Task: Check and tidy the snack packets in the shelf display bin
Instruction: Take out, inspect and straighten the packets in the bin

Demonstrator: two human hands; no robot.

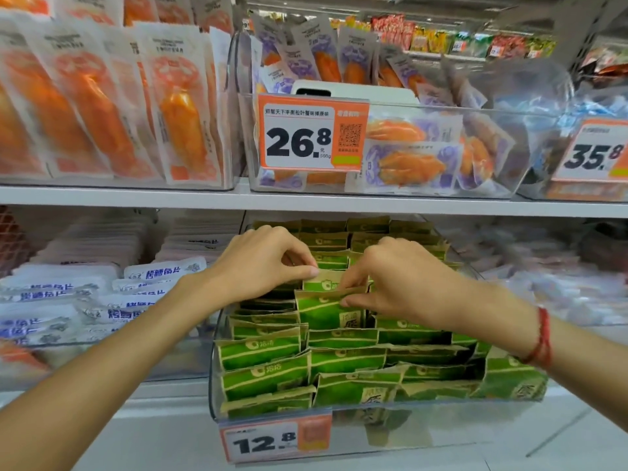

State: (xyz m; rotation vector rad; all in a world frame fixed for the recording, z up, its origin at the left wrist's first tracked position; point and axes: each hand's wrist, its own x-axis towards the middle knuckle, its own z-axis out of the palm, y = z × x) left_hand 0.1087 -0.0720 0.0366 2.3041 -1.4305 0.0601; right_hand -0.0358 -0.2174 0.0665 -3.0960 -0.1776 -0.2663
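Head view: clear display bin (213,375) on lower shelf, full of green packets (265,375)
Left grip (261,263): pinches raised packet (321,279) top edge, at its 10 o'clock
Right grip (401,283): pinches front packet (323,309) at 3 o'clock
Price tag (275,440): bin front, 6 o'clock

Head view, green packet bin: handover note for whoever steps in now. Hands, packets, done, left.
Left hand: pinches the top edge of an upright green packet mid-bin.
Right hand: fingers grip the packet in front of it, raised above its row.
Clear display bin, lower shelf, 12.8 price tag on its front: green packets stand in rough rows.
Done: back and left rows look fairly even.
Left: seat the two held packets; the front right packets lean and overlap, likely need straightening.
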